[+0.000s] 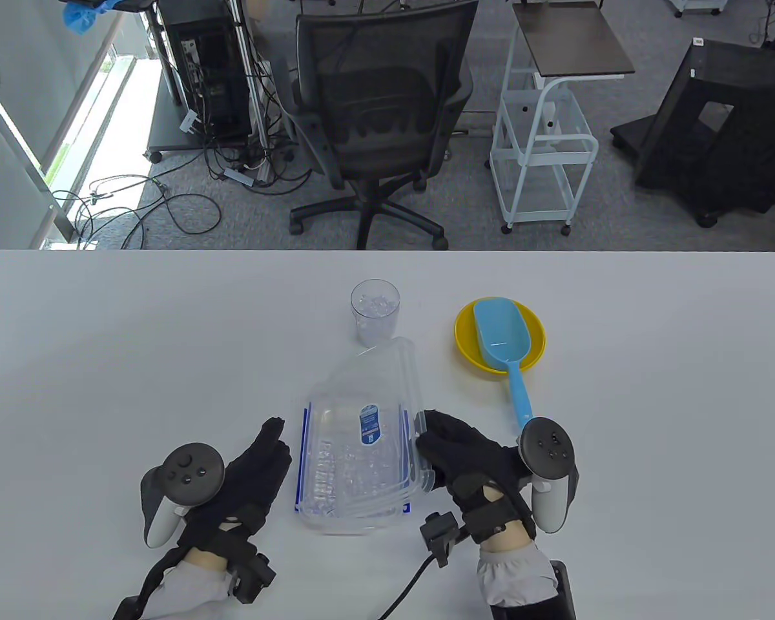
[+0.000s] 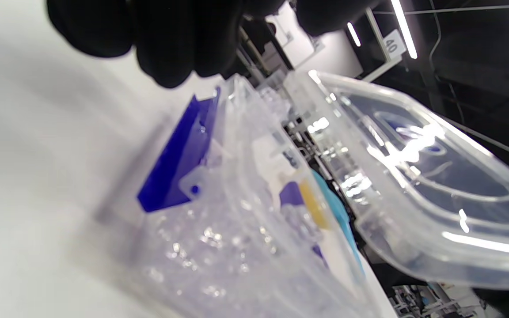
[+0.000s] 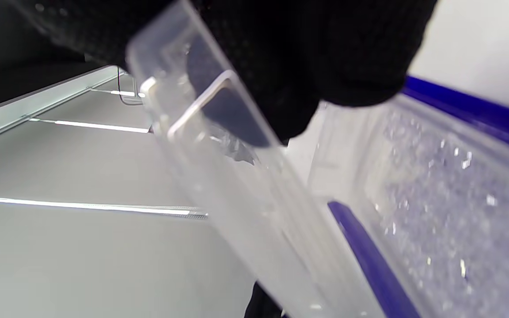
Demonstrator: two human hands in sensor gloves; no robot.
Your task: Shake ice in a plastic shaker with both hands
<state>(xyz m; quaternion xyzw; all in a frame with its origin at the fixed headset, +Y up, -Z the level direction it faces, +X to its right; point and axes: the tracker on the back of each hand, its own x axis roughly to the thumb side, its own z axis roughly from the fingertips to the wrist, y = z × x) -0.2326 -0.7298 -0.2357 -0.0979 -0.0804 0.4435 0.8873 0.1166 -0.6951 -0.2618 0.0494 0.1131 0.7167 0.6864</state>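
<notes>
A clear plastic tub [image 1: 355,491] with ice in it and blue side clips [image 1: 301,452] stands at the table's near middle. Its clear lid [image 1: 371,387] is tilted up over it. My right hand [image 1: 431,438] grips the lid's right edge; in the right wrist view the fingers [image 3: 325,53] wrap the lid's rim [image 3: 237,190] above the ice [image 3: 435,198]. My left hand [image 1: 272,439] lies with fingers stretched out just left of the tub and holds nothing. The left wrist view shows the lid [image 2: 413,176] raised off the tub [image 2: 237,247]. A clear plastic cup [image 1: 375,311] with some ice stands behind the tub.
A yellow bowl [image 1: 536,352] with a light blue scoop [image 1: 500,332] in it sits right of the cup, the scoop's handle [image 1: 521,397] pointing toward my right hand. An office chair and a white cart stand beyond the table's far edge.
</notes>
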